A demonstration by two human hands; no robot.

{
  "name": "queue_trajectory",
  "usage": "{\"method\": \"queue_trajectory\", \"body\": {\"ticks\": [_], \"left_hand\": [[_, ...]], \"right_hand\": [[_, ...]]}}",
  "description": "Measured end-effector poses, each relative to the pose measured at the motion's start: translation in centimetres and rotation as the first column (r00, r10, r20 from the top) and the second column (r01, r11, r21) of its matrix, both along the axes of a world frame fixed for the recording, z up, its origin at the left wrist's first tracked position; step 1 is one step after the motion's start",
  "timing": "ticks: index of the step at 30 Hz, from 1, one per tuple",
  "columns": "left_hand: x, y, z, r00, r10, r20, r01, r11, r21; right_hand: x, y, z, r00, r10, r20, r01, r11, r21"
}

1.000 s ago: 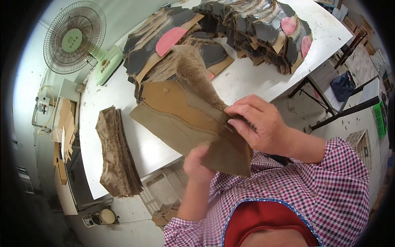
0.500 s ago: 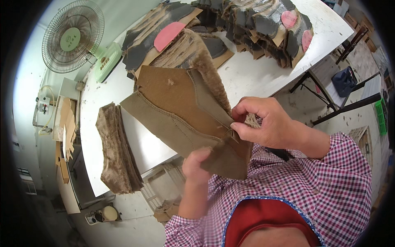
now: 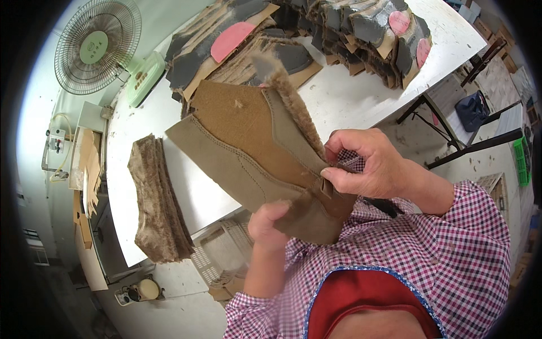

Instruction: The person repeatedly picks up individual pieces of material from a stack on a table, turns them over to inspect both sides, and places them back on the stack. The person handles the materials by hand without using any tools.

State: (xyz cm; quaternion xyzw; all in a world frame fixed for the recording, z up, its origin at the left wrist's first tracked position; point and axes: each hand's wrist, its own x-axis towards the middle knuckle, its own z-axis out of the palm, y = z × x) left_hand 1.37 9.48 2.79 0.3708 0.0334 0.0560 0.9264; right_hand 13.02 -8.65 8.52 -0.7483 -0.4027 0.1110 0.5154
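A brown and olive boot upper (image 3: 243, 135) with curved stitched seams is held up over the table's near edge. My left hand (image 3: 270, 225) grips its lower edge, thumb on the outer face and the other fingers hidden behind. At its right edge, my right hand (image 3: 361, 164) pinches the material between thumb and forefinger near a seam. A strip of brown fleece lining (image 3: 293, 96) shows along the upper right edge of the upper, running down toward my right hand.
Brown fleece pieces (image 3: 155, 203) lie stacked on the white table (image 3: 121, 226) at left. Dark cut pieces (image 3: 361, 34) are piled at the back, with a pink rounded piece (image 3: 232, 42) on the left pile. A fan (image 3: 97, 48) stands at far left; a plastic crate (image 3: 226, 248) sits below the table edge.
The boot upper has tilted slightly, and its lower part near my right hand shows more. The fleece strip behind it has shifted. Both hands keep their grip.
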Motion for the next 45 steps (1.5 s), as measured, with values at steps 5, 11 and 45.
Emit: {"method": "queue_trajectory", "body": {"ticks": [5,11,45], "left_hand": [[-0.4,0.1,-1.0,0.997,0.011,-0.079,-0.004,0.996,0.088],[-0.1,-1.4,-1.2,0.975,0.044,-0.216,-0.021,0.994,0.107],[1.3,2.5,-0.4,0.992,0.039,0.123,0.023,0.884,-0.467]], "right_hand": [[-0.7,0.3,-0.8,0.983,-0.106,0.150,0.101,0.994,0.038],[-1.9,1.1,-1.1,0.969,-0.232,0.086,0.220,0.967,0.129],[5.0,4.1,-3.9,0.643,0.412,-0.645,-0.153,0.895,0.420]]}}
